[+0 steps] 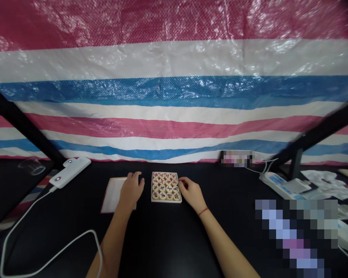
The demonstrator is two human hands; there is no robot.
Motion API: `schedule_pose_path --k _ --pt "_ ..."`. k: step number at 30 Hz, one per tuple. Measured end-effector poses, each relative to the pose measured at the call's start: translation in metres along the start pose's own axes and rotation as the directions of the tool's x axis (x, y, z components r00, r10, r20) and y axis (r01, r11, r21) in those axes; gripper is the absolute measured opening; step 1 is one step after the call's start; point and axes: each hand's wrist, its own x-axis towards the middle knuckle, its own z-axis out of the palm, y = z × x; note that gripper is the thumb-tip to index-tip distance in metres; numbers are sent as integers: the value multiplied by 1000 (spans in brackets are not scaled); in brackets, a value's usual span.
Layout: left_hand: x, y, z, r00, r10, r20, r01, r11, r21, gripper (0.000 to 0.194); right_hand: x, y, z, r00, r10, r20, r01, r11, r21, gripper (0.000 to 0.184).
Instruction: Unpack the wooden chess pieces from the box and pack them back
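A shallow white box [166, 201] lies in front of me on the black table. Inside it, round Chinese chess pieces [162, 188] sit in neat rows, red characters in the far rows and black ones in the near rows. My right hand [191, 193] is at the box's right side, its fingers loosely curved and fingertips at the rim; whether they press on it is hard to see. To the left lies a flat, pale box lid [112, 196] with a reddish-brown edge. My left hand [132, 189] is over the lid's right part, fingers apart, hiding some of it.
A white power strip [72, 172] stands at the left, its cable [46, 266] looping over the table towards my left forearm. Another power strip [275, 184] with cables lies at the right. Behind is a striped plastic sheet [168, 131]; a clear cup [34, 166] lies far left.
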Motion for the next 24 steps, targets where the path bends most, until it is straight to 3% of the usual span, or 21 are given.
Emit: schedule_pose_path --k 3,7,16,24 --pt "3 4 11 998 -36 41 35 999 39 29 1 -1 0 999 -31 38 32 999 -27 29" --pt "-1 -5 18 1000 4 31 -4 1000 19 28 3 -2 1 998 -44 42 45 998 -32 29" --pt "-5 -3 25 1000 24 0 -23 993 -115 28 -6 -16 12 992 -86 89 85 996 15 29" --pt "-6 -5 25 1000 9 11 -8 994 -111 30 -12 -23 14 988 -96 119 88 994 64 27"
